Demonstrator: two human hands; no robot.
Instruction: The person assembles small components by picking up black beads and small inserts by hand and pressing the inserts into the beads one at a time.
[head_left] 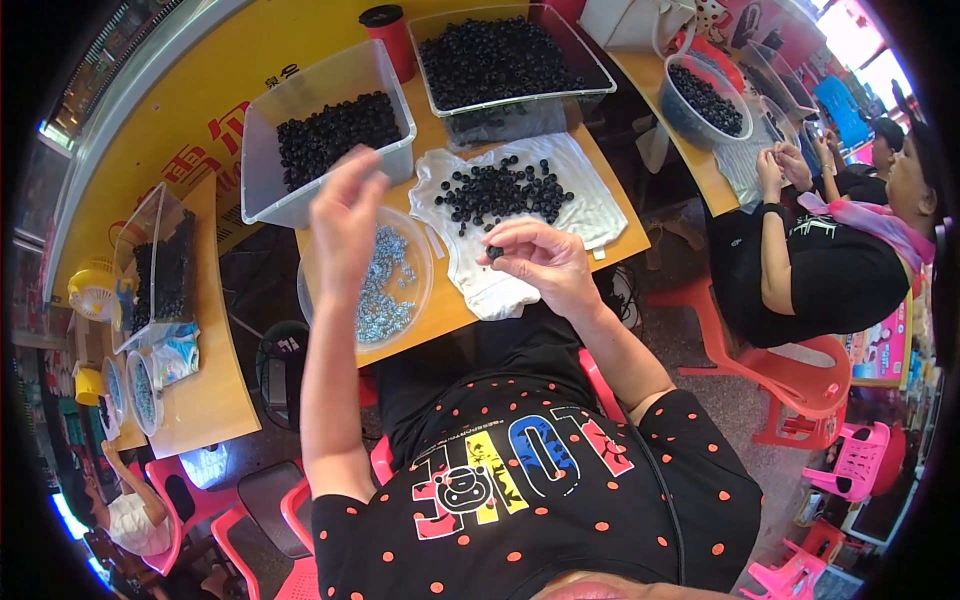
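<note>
Between the thumb and fingers of my right hand (pixel 548 262) is a small black round part (pixel 495 253), held over the near edge of a white cloth (pixel 590 190). Many loose black round parts (pixel 505 190) lie heaped on that cloth. My left hand (pixel 348 215) is raised in front of a clear bin (pixel 275 205) of black parts, smeared by motion, so what its fingers do is unclear. Below it, partly behind my forearm, sits a round clear tub (pixel 425 285) with small light-blue pieces (pixel 385 300).
A second clear bin (pixel 520 100) full of black parts stands at the back, beside a red cup (pixel 390 45) with a dark lid. To the right, a person (pixel 810 250) works at another table. Further bins and tubs stand on the left table (pixel 205 400).
</note>
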